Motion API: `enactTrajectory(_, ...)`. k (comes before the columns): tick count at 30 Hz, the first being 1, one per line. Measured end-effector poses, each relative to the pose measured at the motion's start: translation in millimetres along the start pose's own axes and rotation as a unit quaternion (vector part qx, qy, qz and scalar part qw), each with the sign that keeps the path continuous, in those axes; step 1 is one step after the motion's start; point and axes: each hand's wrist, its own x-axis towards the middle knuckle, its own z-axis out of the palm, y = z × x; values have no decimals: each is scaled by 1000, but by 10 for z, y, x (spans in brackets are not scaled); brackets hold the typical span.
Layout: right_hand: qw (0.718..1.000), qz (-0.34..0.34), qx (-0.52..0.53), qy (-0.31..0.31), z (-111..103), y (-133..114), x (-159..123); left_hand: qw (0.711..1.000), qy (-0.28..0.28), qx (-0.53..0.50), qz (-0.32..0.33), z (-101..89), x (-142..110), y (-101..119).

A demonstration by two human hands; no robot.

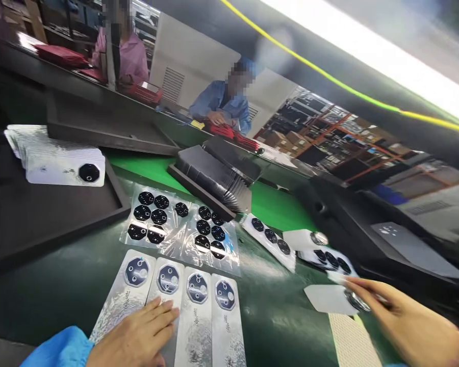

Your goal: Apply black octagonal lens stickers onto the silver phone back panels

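Fingers stretched out, my left hand point(137, 331) lies flat over the lower part of the silver plates point(196, 334) on the left. Several of these plates stand side by side, each with a dark octagonal window pierced by round holes at its top end. On the right, the fingers of my right hand point(416, 321) are drawn together beside a white flat piece with a pointed end point(325, 298) and a shiny round metal part. A small white scrap point(336, 278) shows at the fingertips; what they grip is partly hidden.
Clear sheets with black octagonal stickers point(159, 216) lie beyond the plates. A stack of silver plates point(65, 165) rests in a black tray point(61, 219) at left. Dark plates point(214, 173) fill another tray. White sticker strips point(270, 239) lie right. Co-workers sit across.
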Motion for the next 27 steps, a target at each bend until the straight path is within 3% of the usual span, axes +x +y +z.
enactTrajectory(1,996,-55,47,-55,96,-332,-151,1000,-21,0,-5,-7,12,13)
enactTrajectory(2,986,-110,105,-68,205,-702,-328,999,-41,3,-10,-14,25,25)
enactTrajectory(5,916,-272,237,-177,572,-1744,-873,995,-93,15,-13,-25,56,44)
enactTrajectory(6,899,-306,253,-187,687,-1989,-1020,994,-102,20,-11,-20,60,45)
enactTrajectory(8,891,-340,245,-173,865,-2276,-1222,995,-102,21,-8,13,50,36)
enactTrajectory(14,898,-373,195,-131,1004,-2319,-1314,998,-53,-27,-25,163,-27,-9)
enactTrajectory(20,898,-398,157,-102,989,-2350,-1342,997,-43,-59,-28,121,-24,-12)
enactTrajectory(27,896,-403,149,-109,1005,-2320,-1378,997,-34,-54,-36,161,-32,6)
